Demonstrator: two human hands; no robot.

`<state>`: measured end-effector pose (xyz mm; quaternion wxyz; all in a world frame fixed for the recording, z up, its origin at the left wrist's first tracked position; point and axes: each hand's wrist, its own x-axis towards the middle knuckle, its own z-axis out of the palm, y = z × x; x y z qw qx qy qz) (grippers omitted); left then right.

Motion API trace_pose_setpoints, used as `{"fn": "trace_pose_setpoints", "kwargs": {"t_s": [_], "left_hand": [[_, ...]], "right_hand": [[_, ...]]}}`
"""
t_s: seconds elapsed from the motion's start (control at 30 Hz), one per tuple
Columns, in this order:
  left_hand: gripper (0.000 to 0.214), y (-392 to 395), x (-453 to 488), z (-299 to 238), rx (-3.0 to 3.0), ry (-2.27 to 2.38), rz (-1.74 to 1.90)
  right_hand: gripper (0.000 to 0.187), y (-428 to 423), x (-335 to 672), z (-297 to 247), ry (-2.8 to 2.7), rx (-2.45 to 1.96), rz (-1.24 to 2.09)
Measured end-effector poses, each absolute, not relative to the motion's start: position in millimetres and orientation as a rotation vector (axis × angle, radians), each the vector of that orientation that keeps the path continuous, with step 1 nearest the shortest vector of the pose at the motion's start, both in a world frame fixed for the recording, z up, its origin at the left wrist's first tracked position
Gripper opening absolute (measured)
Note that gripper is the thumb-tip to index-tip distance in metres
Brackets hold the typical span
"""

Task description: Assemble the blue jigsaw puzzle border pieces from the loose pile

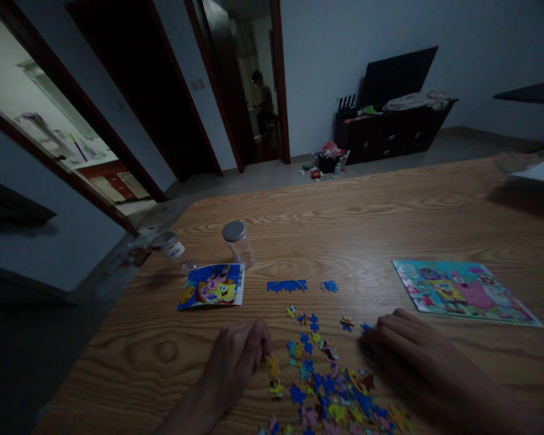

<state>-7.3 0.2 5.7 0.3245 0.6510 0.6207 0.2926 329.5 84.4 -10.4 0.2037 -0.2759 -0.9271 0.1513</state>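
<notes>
Loose jigsaw puzzle pieces (329, 383) in blue, yellow and pink lie scattered between my hands. My left hand (238, 359) rests on the table with its fingers curled closed, close to a yellow puzzle piece (273, 365); whatever is in the fingers is hidden. The fingers of my right hand (412, 356) are bent down over a blue puzzle piece (366, 328), which shows at the fingertips. Beyond the pile lie a joined blue strip of pieces (286, 286) and a small joined blue section (329, 286). A stray piece (346, 324) lies left of my right fingers.
A cartoon picture sheet (213, 285) lies at left, before two clear jars with grey lids (239, 241) (167, 244). Another cartoon picture (465, 292) lies at right on the wooden table (344, 217). Beyond are a dark cabinet (394, 136) and a person (263, 99) in a doorway.
</notes>
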Motion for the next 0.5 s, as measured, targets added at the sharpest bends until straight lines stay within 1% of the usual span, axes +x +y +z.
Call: {"fn": "trace_pose_setpoints", "kwargs": {"t_s": [0.5], "left_hand": [[0.068,-0.6,-7.6,3.8,1.726,1.603,0.773]], "right_hand": [[0.016,83.5,333.0,-14.1,-2.575,-0.775,0.439]]}}
